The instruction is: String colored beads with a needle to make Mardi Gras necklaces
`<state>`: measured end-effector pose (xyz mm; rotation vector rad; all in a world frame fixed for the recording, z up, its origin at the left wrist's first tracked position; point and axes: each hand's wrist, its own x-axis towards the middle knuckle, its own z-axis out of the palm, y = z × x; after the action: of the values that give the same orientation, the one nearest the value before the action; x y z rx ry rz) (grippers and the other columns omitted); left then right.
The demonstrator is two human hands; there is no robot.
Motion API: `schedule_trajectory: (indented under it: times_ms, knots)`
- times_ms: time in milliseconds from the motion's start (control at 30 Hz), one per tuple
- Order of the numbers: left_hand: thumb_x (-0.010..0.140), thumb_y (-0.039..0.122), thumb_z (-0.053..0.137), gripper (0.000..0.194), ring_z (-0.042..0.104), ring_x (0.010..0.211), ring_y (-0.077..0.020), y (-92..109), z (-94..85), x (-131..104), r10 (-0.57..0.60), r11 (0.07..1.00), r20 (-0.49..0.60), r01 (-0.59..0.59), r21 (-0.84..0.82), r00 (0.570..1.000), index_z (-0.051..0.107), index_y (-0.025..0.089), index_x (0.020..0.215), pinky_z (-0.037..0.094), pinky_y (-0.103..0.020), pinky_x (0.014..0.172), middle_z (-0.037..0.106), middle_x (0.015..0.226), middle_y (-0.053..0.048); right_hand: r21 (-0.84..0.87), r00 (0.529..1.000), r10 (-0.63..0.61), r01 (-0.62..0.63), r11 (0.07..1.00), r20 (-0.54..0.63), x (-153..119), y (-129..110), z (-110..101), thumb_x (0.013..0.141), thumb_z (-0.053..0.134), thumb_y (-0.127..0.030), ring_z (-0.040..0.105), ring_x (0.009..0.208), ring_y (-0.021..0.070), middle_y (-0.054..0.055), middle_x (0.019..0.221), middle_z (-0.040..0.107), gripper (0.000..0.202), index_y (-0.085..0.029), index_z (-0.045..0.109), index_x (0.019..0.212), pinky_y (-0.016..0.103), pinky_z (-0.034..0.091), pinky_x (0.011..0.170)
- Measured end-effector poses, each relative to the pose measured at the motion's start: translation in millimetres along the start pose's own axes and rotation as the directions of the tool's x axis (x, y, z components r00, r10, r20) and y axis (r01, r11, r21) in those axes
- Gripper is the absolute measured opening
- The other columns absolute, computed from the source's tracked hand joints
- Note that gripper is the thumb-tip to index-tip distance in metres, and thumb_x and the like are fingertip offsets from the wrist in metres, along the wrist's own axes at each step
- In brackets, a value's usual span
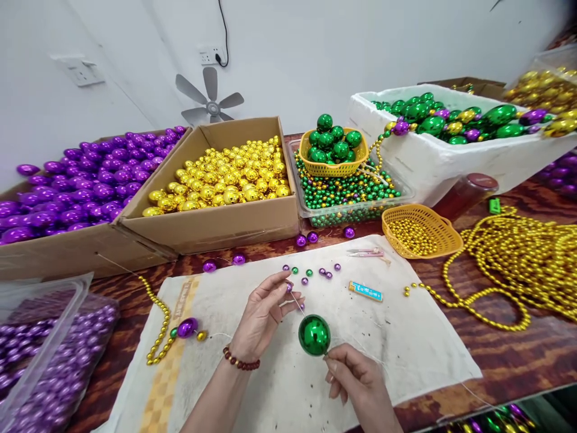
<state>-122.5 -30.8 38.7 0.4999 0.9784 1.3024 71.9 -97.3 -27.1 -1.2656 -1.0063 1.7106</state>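
R hand [360, 380], nearest cam, has thumb + finger clamped on green ball [314, 335] at its lower edge. L hand [259, 319] pinches purple bead [289, 287]; thin thread/wire [298, 304] runs btwn bead & ball. Ball's btwn hands, over cloth [419, 325]. Gold strand [167, 314] lies L.

I see bright, even light. White glints on green ball [314, 335], purple balls [103, 192]. Dark blur, top right corner; edges stretched.
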Motion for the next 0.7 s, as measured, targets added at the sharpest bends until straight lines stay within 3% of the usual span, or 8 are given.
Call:
schedule_trajectory:
  times_ms: [167, 267, 333, 400, 467, 533, 633, 700]
  knots:
    - [0.085, 0.032, 0.066, 0.021, 0.066, 0.095, -0.0217, -18, 4.9, -7, -0.054, 0.998, -0.028, 0.055, 0.032, 0.998, 0.071, 0.015, 0.096, 0.05, -0.031, 0.084, 0.069, 0.097, -0.009, 0.119, 0.998, 0.0, -0.007, 0.993, 0.061, 15, 12, 23, 0.081, 0.069, -0.045, 0.057, 0.047, 0.0094, 0.001, 0.061, 0.061, 0.033, -0.013, 0.063, 0.074, 0.016, 0.034, 0.041]
    - [0.088, 0.036, 0.061, 0.024, 0.065, 0.096, -0.0212, -31, 5.1, -10, -0.047, 0.998, -0.07, 0.049, 0.036, 0.996, 0.068, 0.016, 0.099, 0.048, -0.03, 0.081, 0.068, 0.097, -0.008, 0.136, 0.993, 0.036, -0.051, 0.989, 0.11, 19, 15, 31, 0.082, 0.066, -0.047, 0.061, 0.049, 0.0111, 0.002, 0.067, 0.063, 0.034, -0.014, 0.061, 0.076, 0.015, 0.034, 0.038]
    - [0.09, 0.037, 0.057, 0.023, 0.065, 0.089, -0.0193, -35, 4.2, -11, 0.0, 0.992, -0.091, 0.012, 0.125, 0.996, 0.067, 0.019, 0.099, 0.048, -0.029, 0.078, 0.066, 0.089, -0.005, 0.053, 0.986, 0.048, -0.057, 0.997, 0.159, 20, 10, 28, 0.084, 0.063, -0.048, 0.062, 0.048, 0.0116, 0.003, 0.073, 0.065, 0.033, -0.015, 0.064, 0.08, 0.015, 0.032, 0.035]
    - [0.091, 0.035, 0.055, 0.021, 0.063, 0.08, -0.0176, -33, 4.4, -10, 0.074, 0.94, -0.057, -0.05, 0.337, 0.996, 0.067, 0.019, 0.093, 0.046, -0.028, 0.073, 0.064, 0.081, -0.003, -0.066, 0.992, -0.008, 0.016, 0.998, 0.125, 22, 2, 18, 0.087, 0.061, -0.047, 0.059, 0.045, 0.0104, 0.002, 0.068, 0.064, 0.031, -0.016, 0.067, 0.086, 0.016, 0.032, 0.036]
    - [0.089, 0.029, 0.055, 0.018, 0.06, 0.075, -0.0168, -29, 7.5, -9, 0.102, 0.787, 0.08, -0.129, 0.603, 0.992, 0.069, 0.018, 0.083, 0.044, -0.027, 0.071, 0.063, 0.076, -0.003, -0.121, 0.995, -0.097, 0.1, 0.988, 0.03, 27, -8, 7, 0.088, 0.061, -0.045, 0.052, 0.042, 0.0096, -0.002, 0.054, 0.057, 0.031, -0.018, 0.069, 0.097, 0.017, 0.032, 0.038]
    - [0.086, 0.022, 0.056, 0.017, 0.06, 0.074, -0.0167, -26, 13.1, -9, 0.062, 0.56, 0.25, -0.241, 0.792, 0.966, 0.069, 0.018, 0.076, 0.043, -0.027, 0.071, 0.064, 0.075, -0.003, -0.075, 0.99, -0.142, 0.14, 0.987, -0.021, 35, -16, 0, 0.086, 0.063, -0.046, 0.047, 0.041, 0.0093, -0.004, 0.049, 0.053, 0.033, -0.018, 0.069, 0.103, 0.018, 0.032, 0.039]
    - [0.084, 0.017, 0.054, 0.017, 0.06, 0.075, -0.0165, -27, 18.2, -9, 0.003, 0.278, 0.372, -0.358, 0.891, 0.928, 0.069, 0.019, 0.076, 0.042, -0.027, 0.071, 0.065, 0.078, -0.003, 0.068, 0.984, -0.169, 0.172, 0.983, -0.05, 47, -23, 1, 0.081, 0.069, -0.045, 0.047, 0.041, 0.008, -0.001, 0.055, 0.057, 0.031, -0.015, 0.07, 0.088, 0.017, 0.032, 0.039]
    - [0.086, 0.016, 0.052, 0.018, 0.061, 0.077, -0.0162, -31, 13.8, -9, -0.007, 0.134, 0.39, -0.386, 0.913, 0.921, 0.068, 0.02, 0.079, 0.042, -0.026, 0.071, 0.065, 0.082, -0.003, 0.165, 0.975, -0.161, 0.186, 0.969, -0.151, 54, -26, 3, 0.079, 0.07, -0.046, 0.052, 0.043, 0.009, 0.0, 0.058, 0.061, 0.032, -0.015, 0.066, 0.08, 0.017, 0.035, 0.04]
